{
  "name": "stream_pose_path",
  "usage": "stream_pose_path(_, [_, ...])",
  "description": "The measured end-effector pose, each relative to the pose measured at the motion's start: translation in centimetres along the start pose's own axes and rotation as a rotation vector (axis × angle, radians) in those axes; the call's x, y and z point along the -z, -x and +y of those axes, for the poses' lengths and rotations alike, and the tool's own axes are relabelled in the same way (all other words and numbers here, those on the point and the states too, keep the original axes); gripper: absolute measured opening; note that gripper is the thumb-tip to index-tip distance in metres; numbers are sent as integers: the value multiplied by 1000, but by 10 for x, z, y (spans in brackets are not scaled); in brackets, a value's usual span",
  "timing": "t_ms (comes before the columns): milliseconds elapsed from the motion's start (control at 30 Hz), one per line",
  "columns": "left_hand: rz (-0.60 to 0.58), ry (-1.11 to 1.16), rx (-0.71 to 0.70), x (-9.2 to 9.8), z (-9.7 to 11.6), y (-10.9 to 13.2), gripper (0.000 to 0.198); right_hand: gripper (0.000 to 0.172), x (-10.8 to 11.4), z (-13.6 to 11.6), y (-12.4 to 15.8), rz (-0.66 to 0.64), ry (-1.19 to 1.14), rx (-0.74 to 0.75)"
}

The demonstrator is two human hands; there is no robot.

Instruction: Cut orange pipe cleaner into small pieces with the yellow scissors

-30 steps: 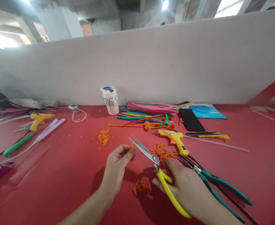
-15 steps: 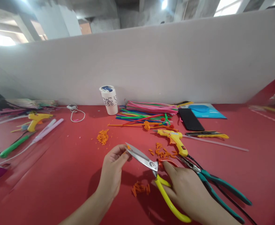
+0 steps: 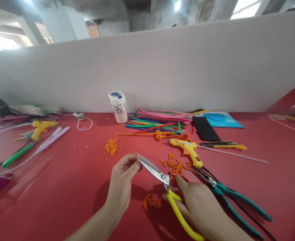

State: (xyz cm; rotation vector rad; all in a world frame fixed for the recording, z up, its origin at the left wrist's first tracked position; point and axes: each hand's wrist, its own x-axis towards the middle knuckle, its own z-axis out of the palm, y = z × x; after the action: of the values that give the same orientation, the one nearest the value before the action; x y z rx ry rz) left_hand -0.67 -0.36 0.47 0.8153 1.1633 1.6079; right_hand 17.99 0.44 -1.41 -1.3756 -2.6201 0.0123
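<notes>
My right hand (image 3: 197,202) grips scissors (image 3: 153,170) with red and yellow handles, their blades pointing up and left. At the blade tips, my left hand (image 3: 124,174) pinches a small orange pipe cleaner piece (image 3: 138,156), mostly hidden by fingers and blades. Below the blades lies a little pile of short orange pieces (image 3: 152,202) on the red table (image 3: 69,187). More orange pieces (image 3: 176,163) are scattered beyond the scissors. A heap of finer orange trimmings (image 3: 111,146) sits past my left hand.
A yellow glue gun (image 3: 187,149) and green-handled pliers (image 3: 227,190) lie right of the scissors. Behind are pipe cleaners (image 3: 162,115), a white tumbler (image 3: 119,108), a black phone (image 3: 206,129) and a utility knife (image 3: 225,145). At left lie another glue gun (image 3: 40,129) and a green-handled tool (image 3: 18,157).
The whole view has shifted slightly, so things appear a little further right. Both hands and the scissors keep almost the same pose.
</notes>
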Motion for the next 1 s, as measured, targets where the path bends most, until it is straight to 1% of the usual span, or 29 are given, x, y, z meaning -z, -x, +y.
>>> stream_pose_path(133, [-13,17,-6,0,0,0,3,26,-1,0,2,22,29,9])
stream_pose_path(367, [-25,42,9,1,0,0,3,24,-1,0,2,20,28,19])
stream_pose_path(667, [3,47,18,0,1,-1,4,22,-2,0,1,14,2,11])
stream_pose_path(833, [-4,76,23,1,-2,-2,3,24,-2,0,-1,7,37,-1])
stream_pose_path(1000, [-20,74,27,1,-2,-1,3,21,1,1,-1,-6,75,-7])
